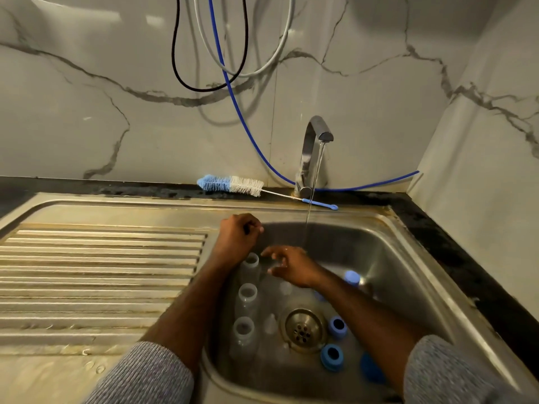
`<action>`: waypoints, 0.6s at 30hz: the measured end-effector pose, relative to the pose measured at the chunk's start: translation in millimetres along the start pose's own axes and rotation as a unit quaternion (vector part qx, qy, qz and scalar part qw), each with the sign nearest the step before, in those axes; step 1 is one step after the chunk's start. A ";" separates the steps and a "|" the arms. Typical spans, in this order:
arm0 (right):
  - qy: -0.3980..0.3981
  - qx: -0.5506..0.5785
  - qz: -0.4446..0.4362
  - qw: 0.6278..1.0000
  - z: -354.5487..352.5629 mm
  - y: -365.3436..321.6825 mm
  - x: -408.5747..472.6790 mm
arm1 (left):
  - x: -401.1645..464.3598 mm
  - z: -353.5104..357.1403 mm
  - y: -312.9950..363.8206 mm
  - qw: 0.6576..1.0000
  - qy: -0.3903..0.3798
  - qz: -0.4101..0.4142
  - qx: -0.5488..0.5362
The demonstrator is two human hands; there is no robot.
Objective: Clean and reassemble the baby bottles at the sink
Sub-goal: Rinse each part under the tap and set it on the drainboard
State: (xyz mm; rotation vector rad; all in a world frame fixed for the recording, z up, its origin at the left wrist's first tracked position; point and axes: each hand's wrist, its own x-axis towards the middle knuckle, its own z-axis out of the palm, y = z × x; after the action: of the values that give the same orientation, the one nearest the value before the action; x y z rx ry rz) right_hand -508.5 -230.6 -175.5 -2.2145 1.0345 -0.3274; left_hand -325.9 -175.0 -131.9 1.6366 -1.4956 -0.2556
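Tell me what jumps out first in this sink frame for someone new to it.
Water runs from the chrome tap onto the right hand, which is spread open over the sink basin, while the left hand is curled by the basin's left edge. Three clear bottles stand along the left wall, blue collars lie near the drain, and a blue and white bottle brush lies on the back ledge.

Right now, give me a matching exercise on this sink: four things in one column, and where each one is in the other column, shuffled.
Things:
1. bottle brush
2. clear bottles
3. right hand
4. blue rings

Places:
A. right of the drain
B. on the ledge behind the basin
C. under the running water
D. lined up along the basin's left wall

Pairs: 1-B, 2-D, 3-C, 4-A
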 end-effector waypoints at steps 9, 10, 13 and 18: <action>0.047 -0.099 -0.016 0.994 35.1 -13.9 12.5 | -1.3 0.4 1.1 1.000 -0.013 0.005 0.000; 0.070 -0.059 0.000 0.996 30.1 -12.8 10.4 | -1.5 1.0 1.9 1.000 -0.014 0.004 0.001; 0.146 0.050 0.043 0.987 5.2 -4.0 -0.7 | -2.7 4.1 6.3 1.000 -0.017 0.005 0.007; 0.224 0.273 0.169 0.920 -31.0 8.6 -18.4 | -10.5 14.1 20.2 0.998 -0.052 0.034 0.032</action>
State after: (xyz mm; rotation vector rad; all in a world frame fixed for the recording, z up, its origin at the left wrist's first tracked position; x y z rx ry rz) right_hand -540.3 -235.1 -157.0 -1.4570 1.3426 -0.8742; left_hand -352.1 -170.0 -130.2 1.6399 -1.6506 -0.2619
